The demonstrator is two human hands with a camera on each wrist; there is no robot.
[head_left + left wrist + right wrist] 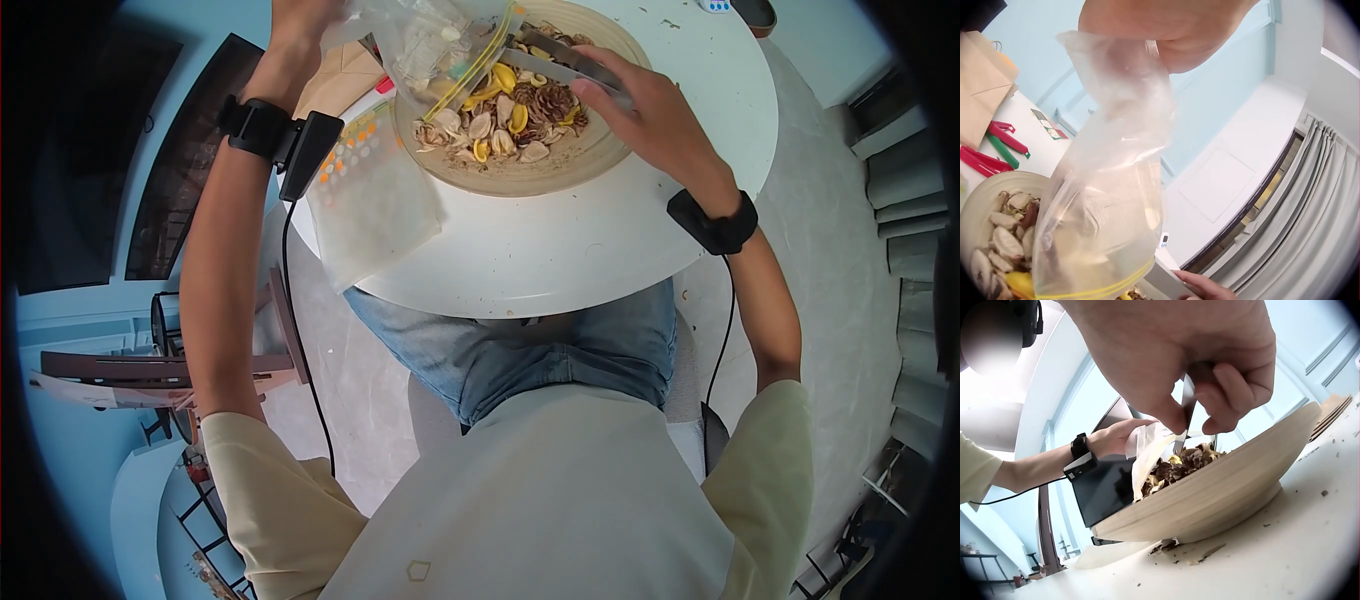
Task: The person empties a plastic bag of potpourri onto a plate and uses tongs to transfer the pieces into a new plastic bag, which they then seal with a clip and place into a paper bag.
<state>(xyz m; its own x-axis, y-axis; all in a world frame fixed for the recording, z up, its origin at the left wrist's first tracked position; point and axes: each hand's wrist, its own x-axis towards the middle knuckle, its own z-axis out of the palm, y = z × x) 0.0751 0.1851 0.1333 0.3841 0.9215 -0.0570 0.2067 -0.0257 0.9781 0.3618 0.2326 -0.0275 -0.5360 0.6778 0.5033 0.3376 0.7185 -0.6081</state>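
Note:
My left hand [303, 22] grips one end of a clear zip bag [430, 50] in the head view, holding it up and tilted over a round wooden dish [590, 170]. The bag's yellow-edged mouth [1107, 291] hangs low over the dish in the left wrist view. Dried slices, brown pieces and yellow bits [500, 125] lie in the dish. In my right hand [665, 125] are metal tongs [570, 70], pinched between thumb and fingers, their tips at the bag's mouth among the pieces. Whether the tongs hold a piece is hidden.
A second zip bag [375, 215] with orange dots lies flat at the dish's left, partly over the edge of the white table [520, 250]. Behind are a brown paper bag [982, 87] and red and green clips [1002, 150]. Crumbs [1210, 553] lie beside the dish.

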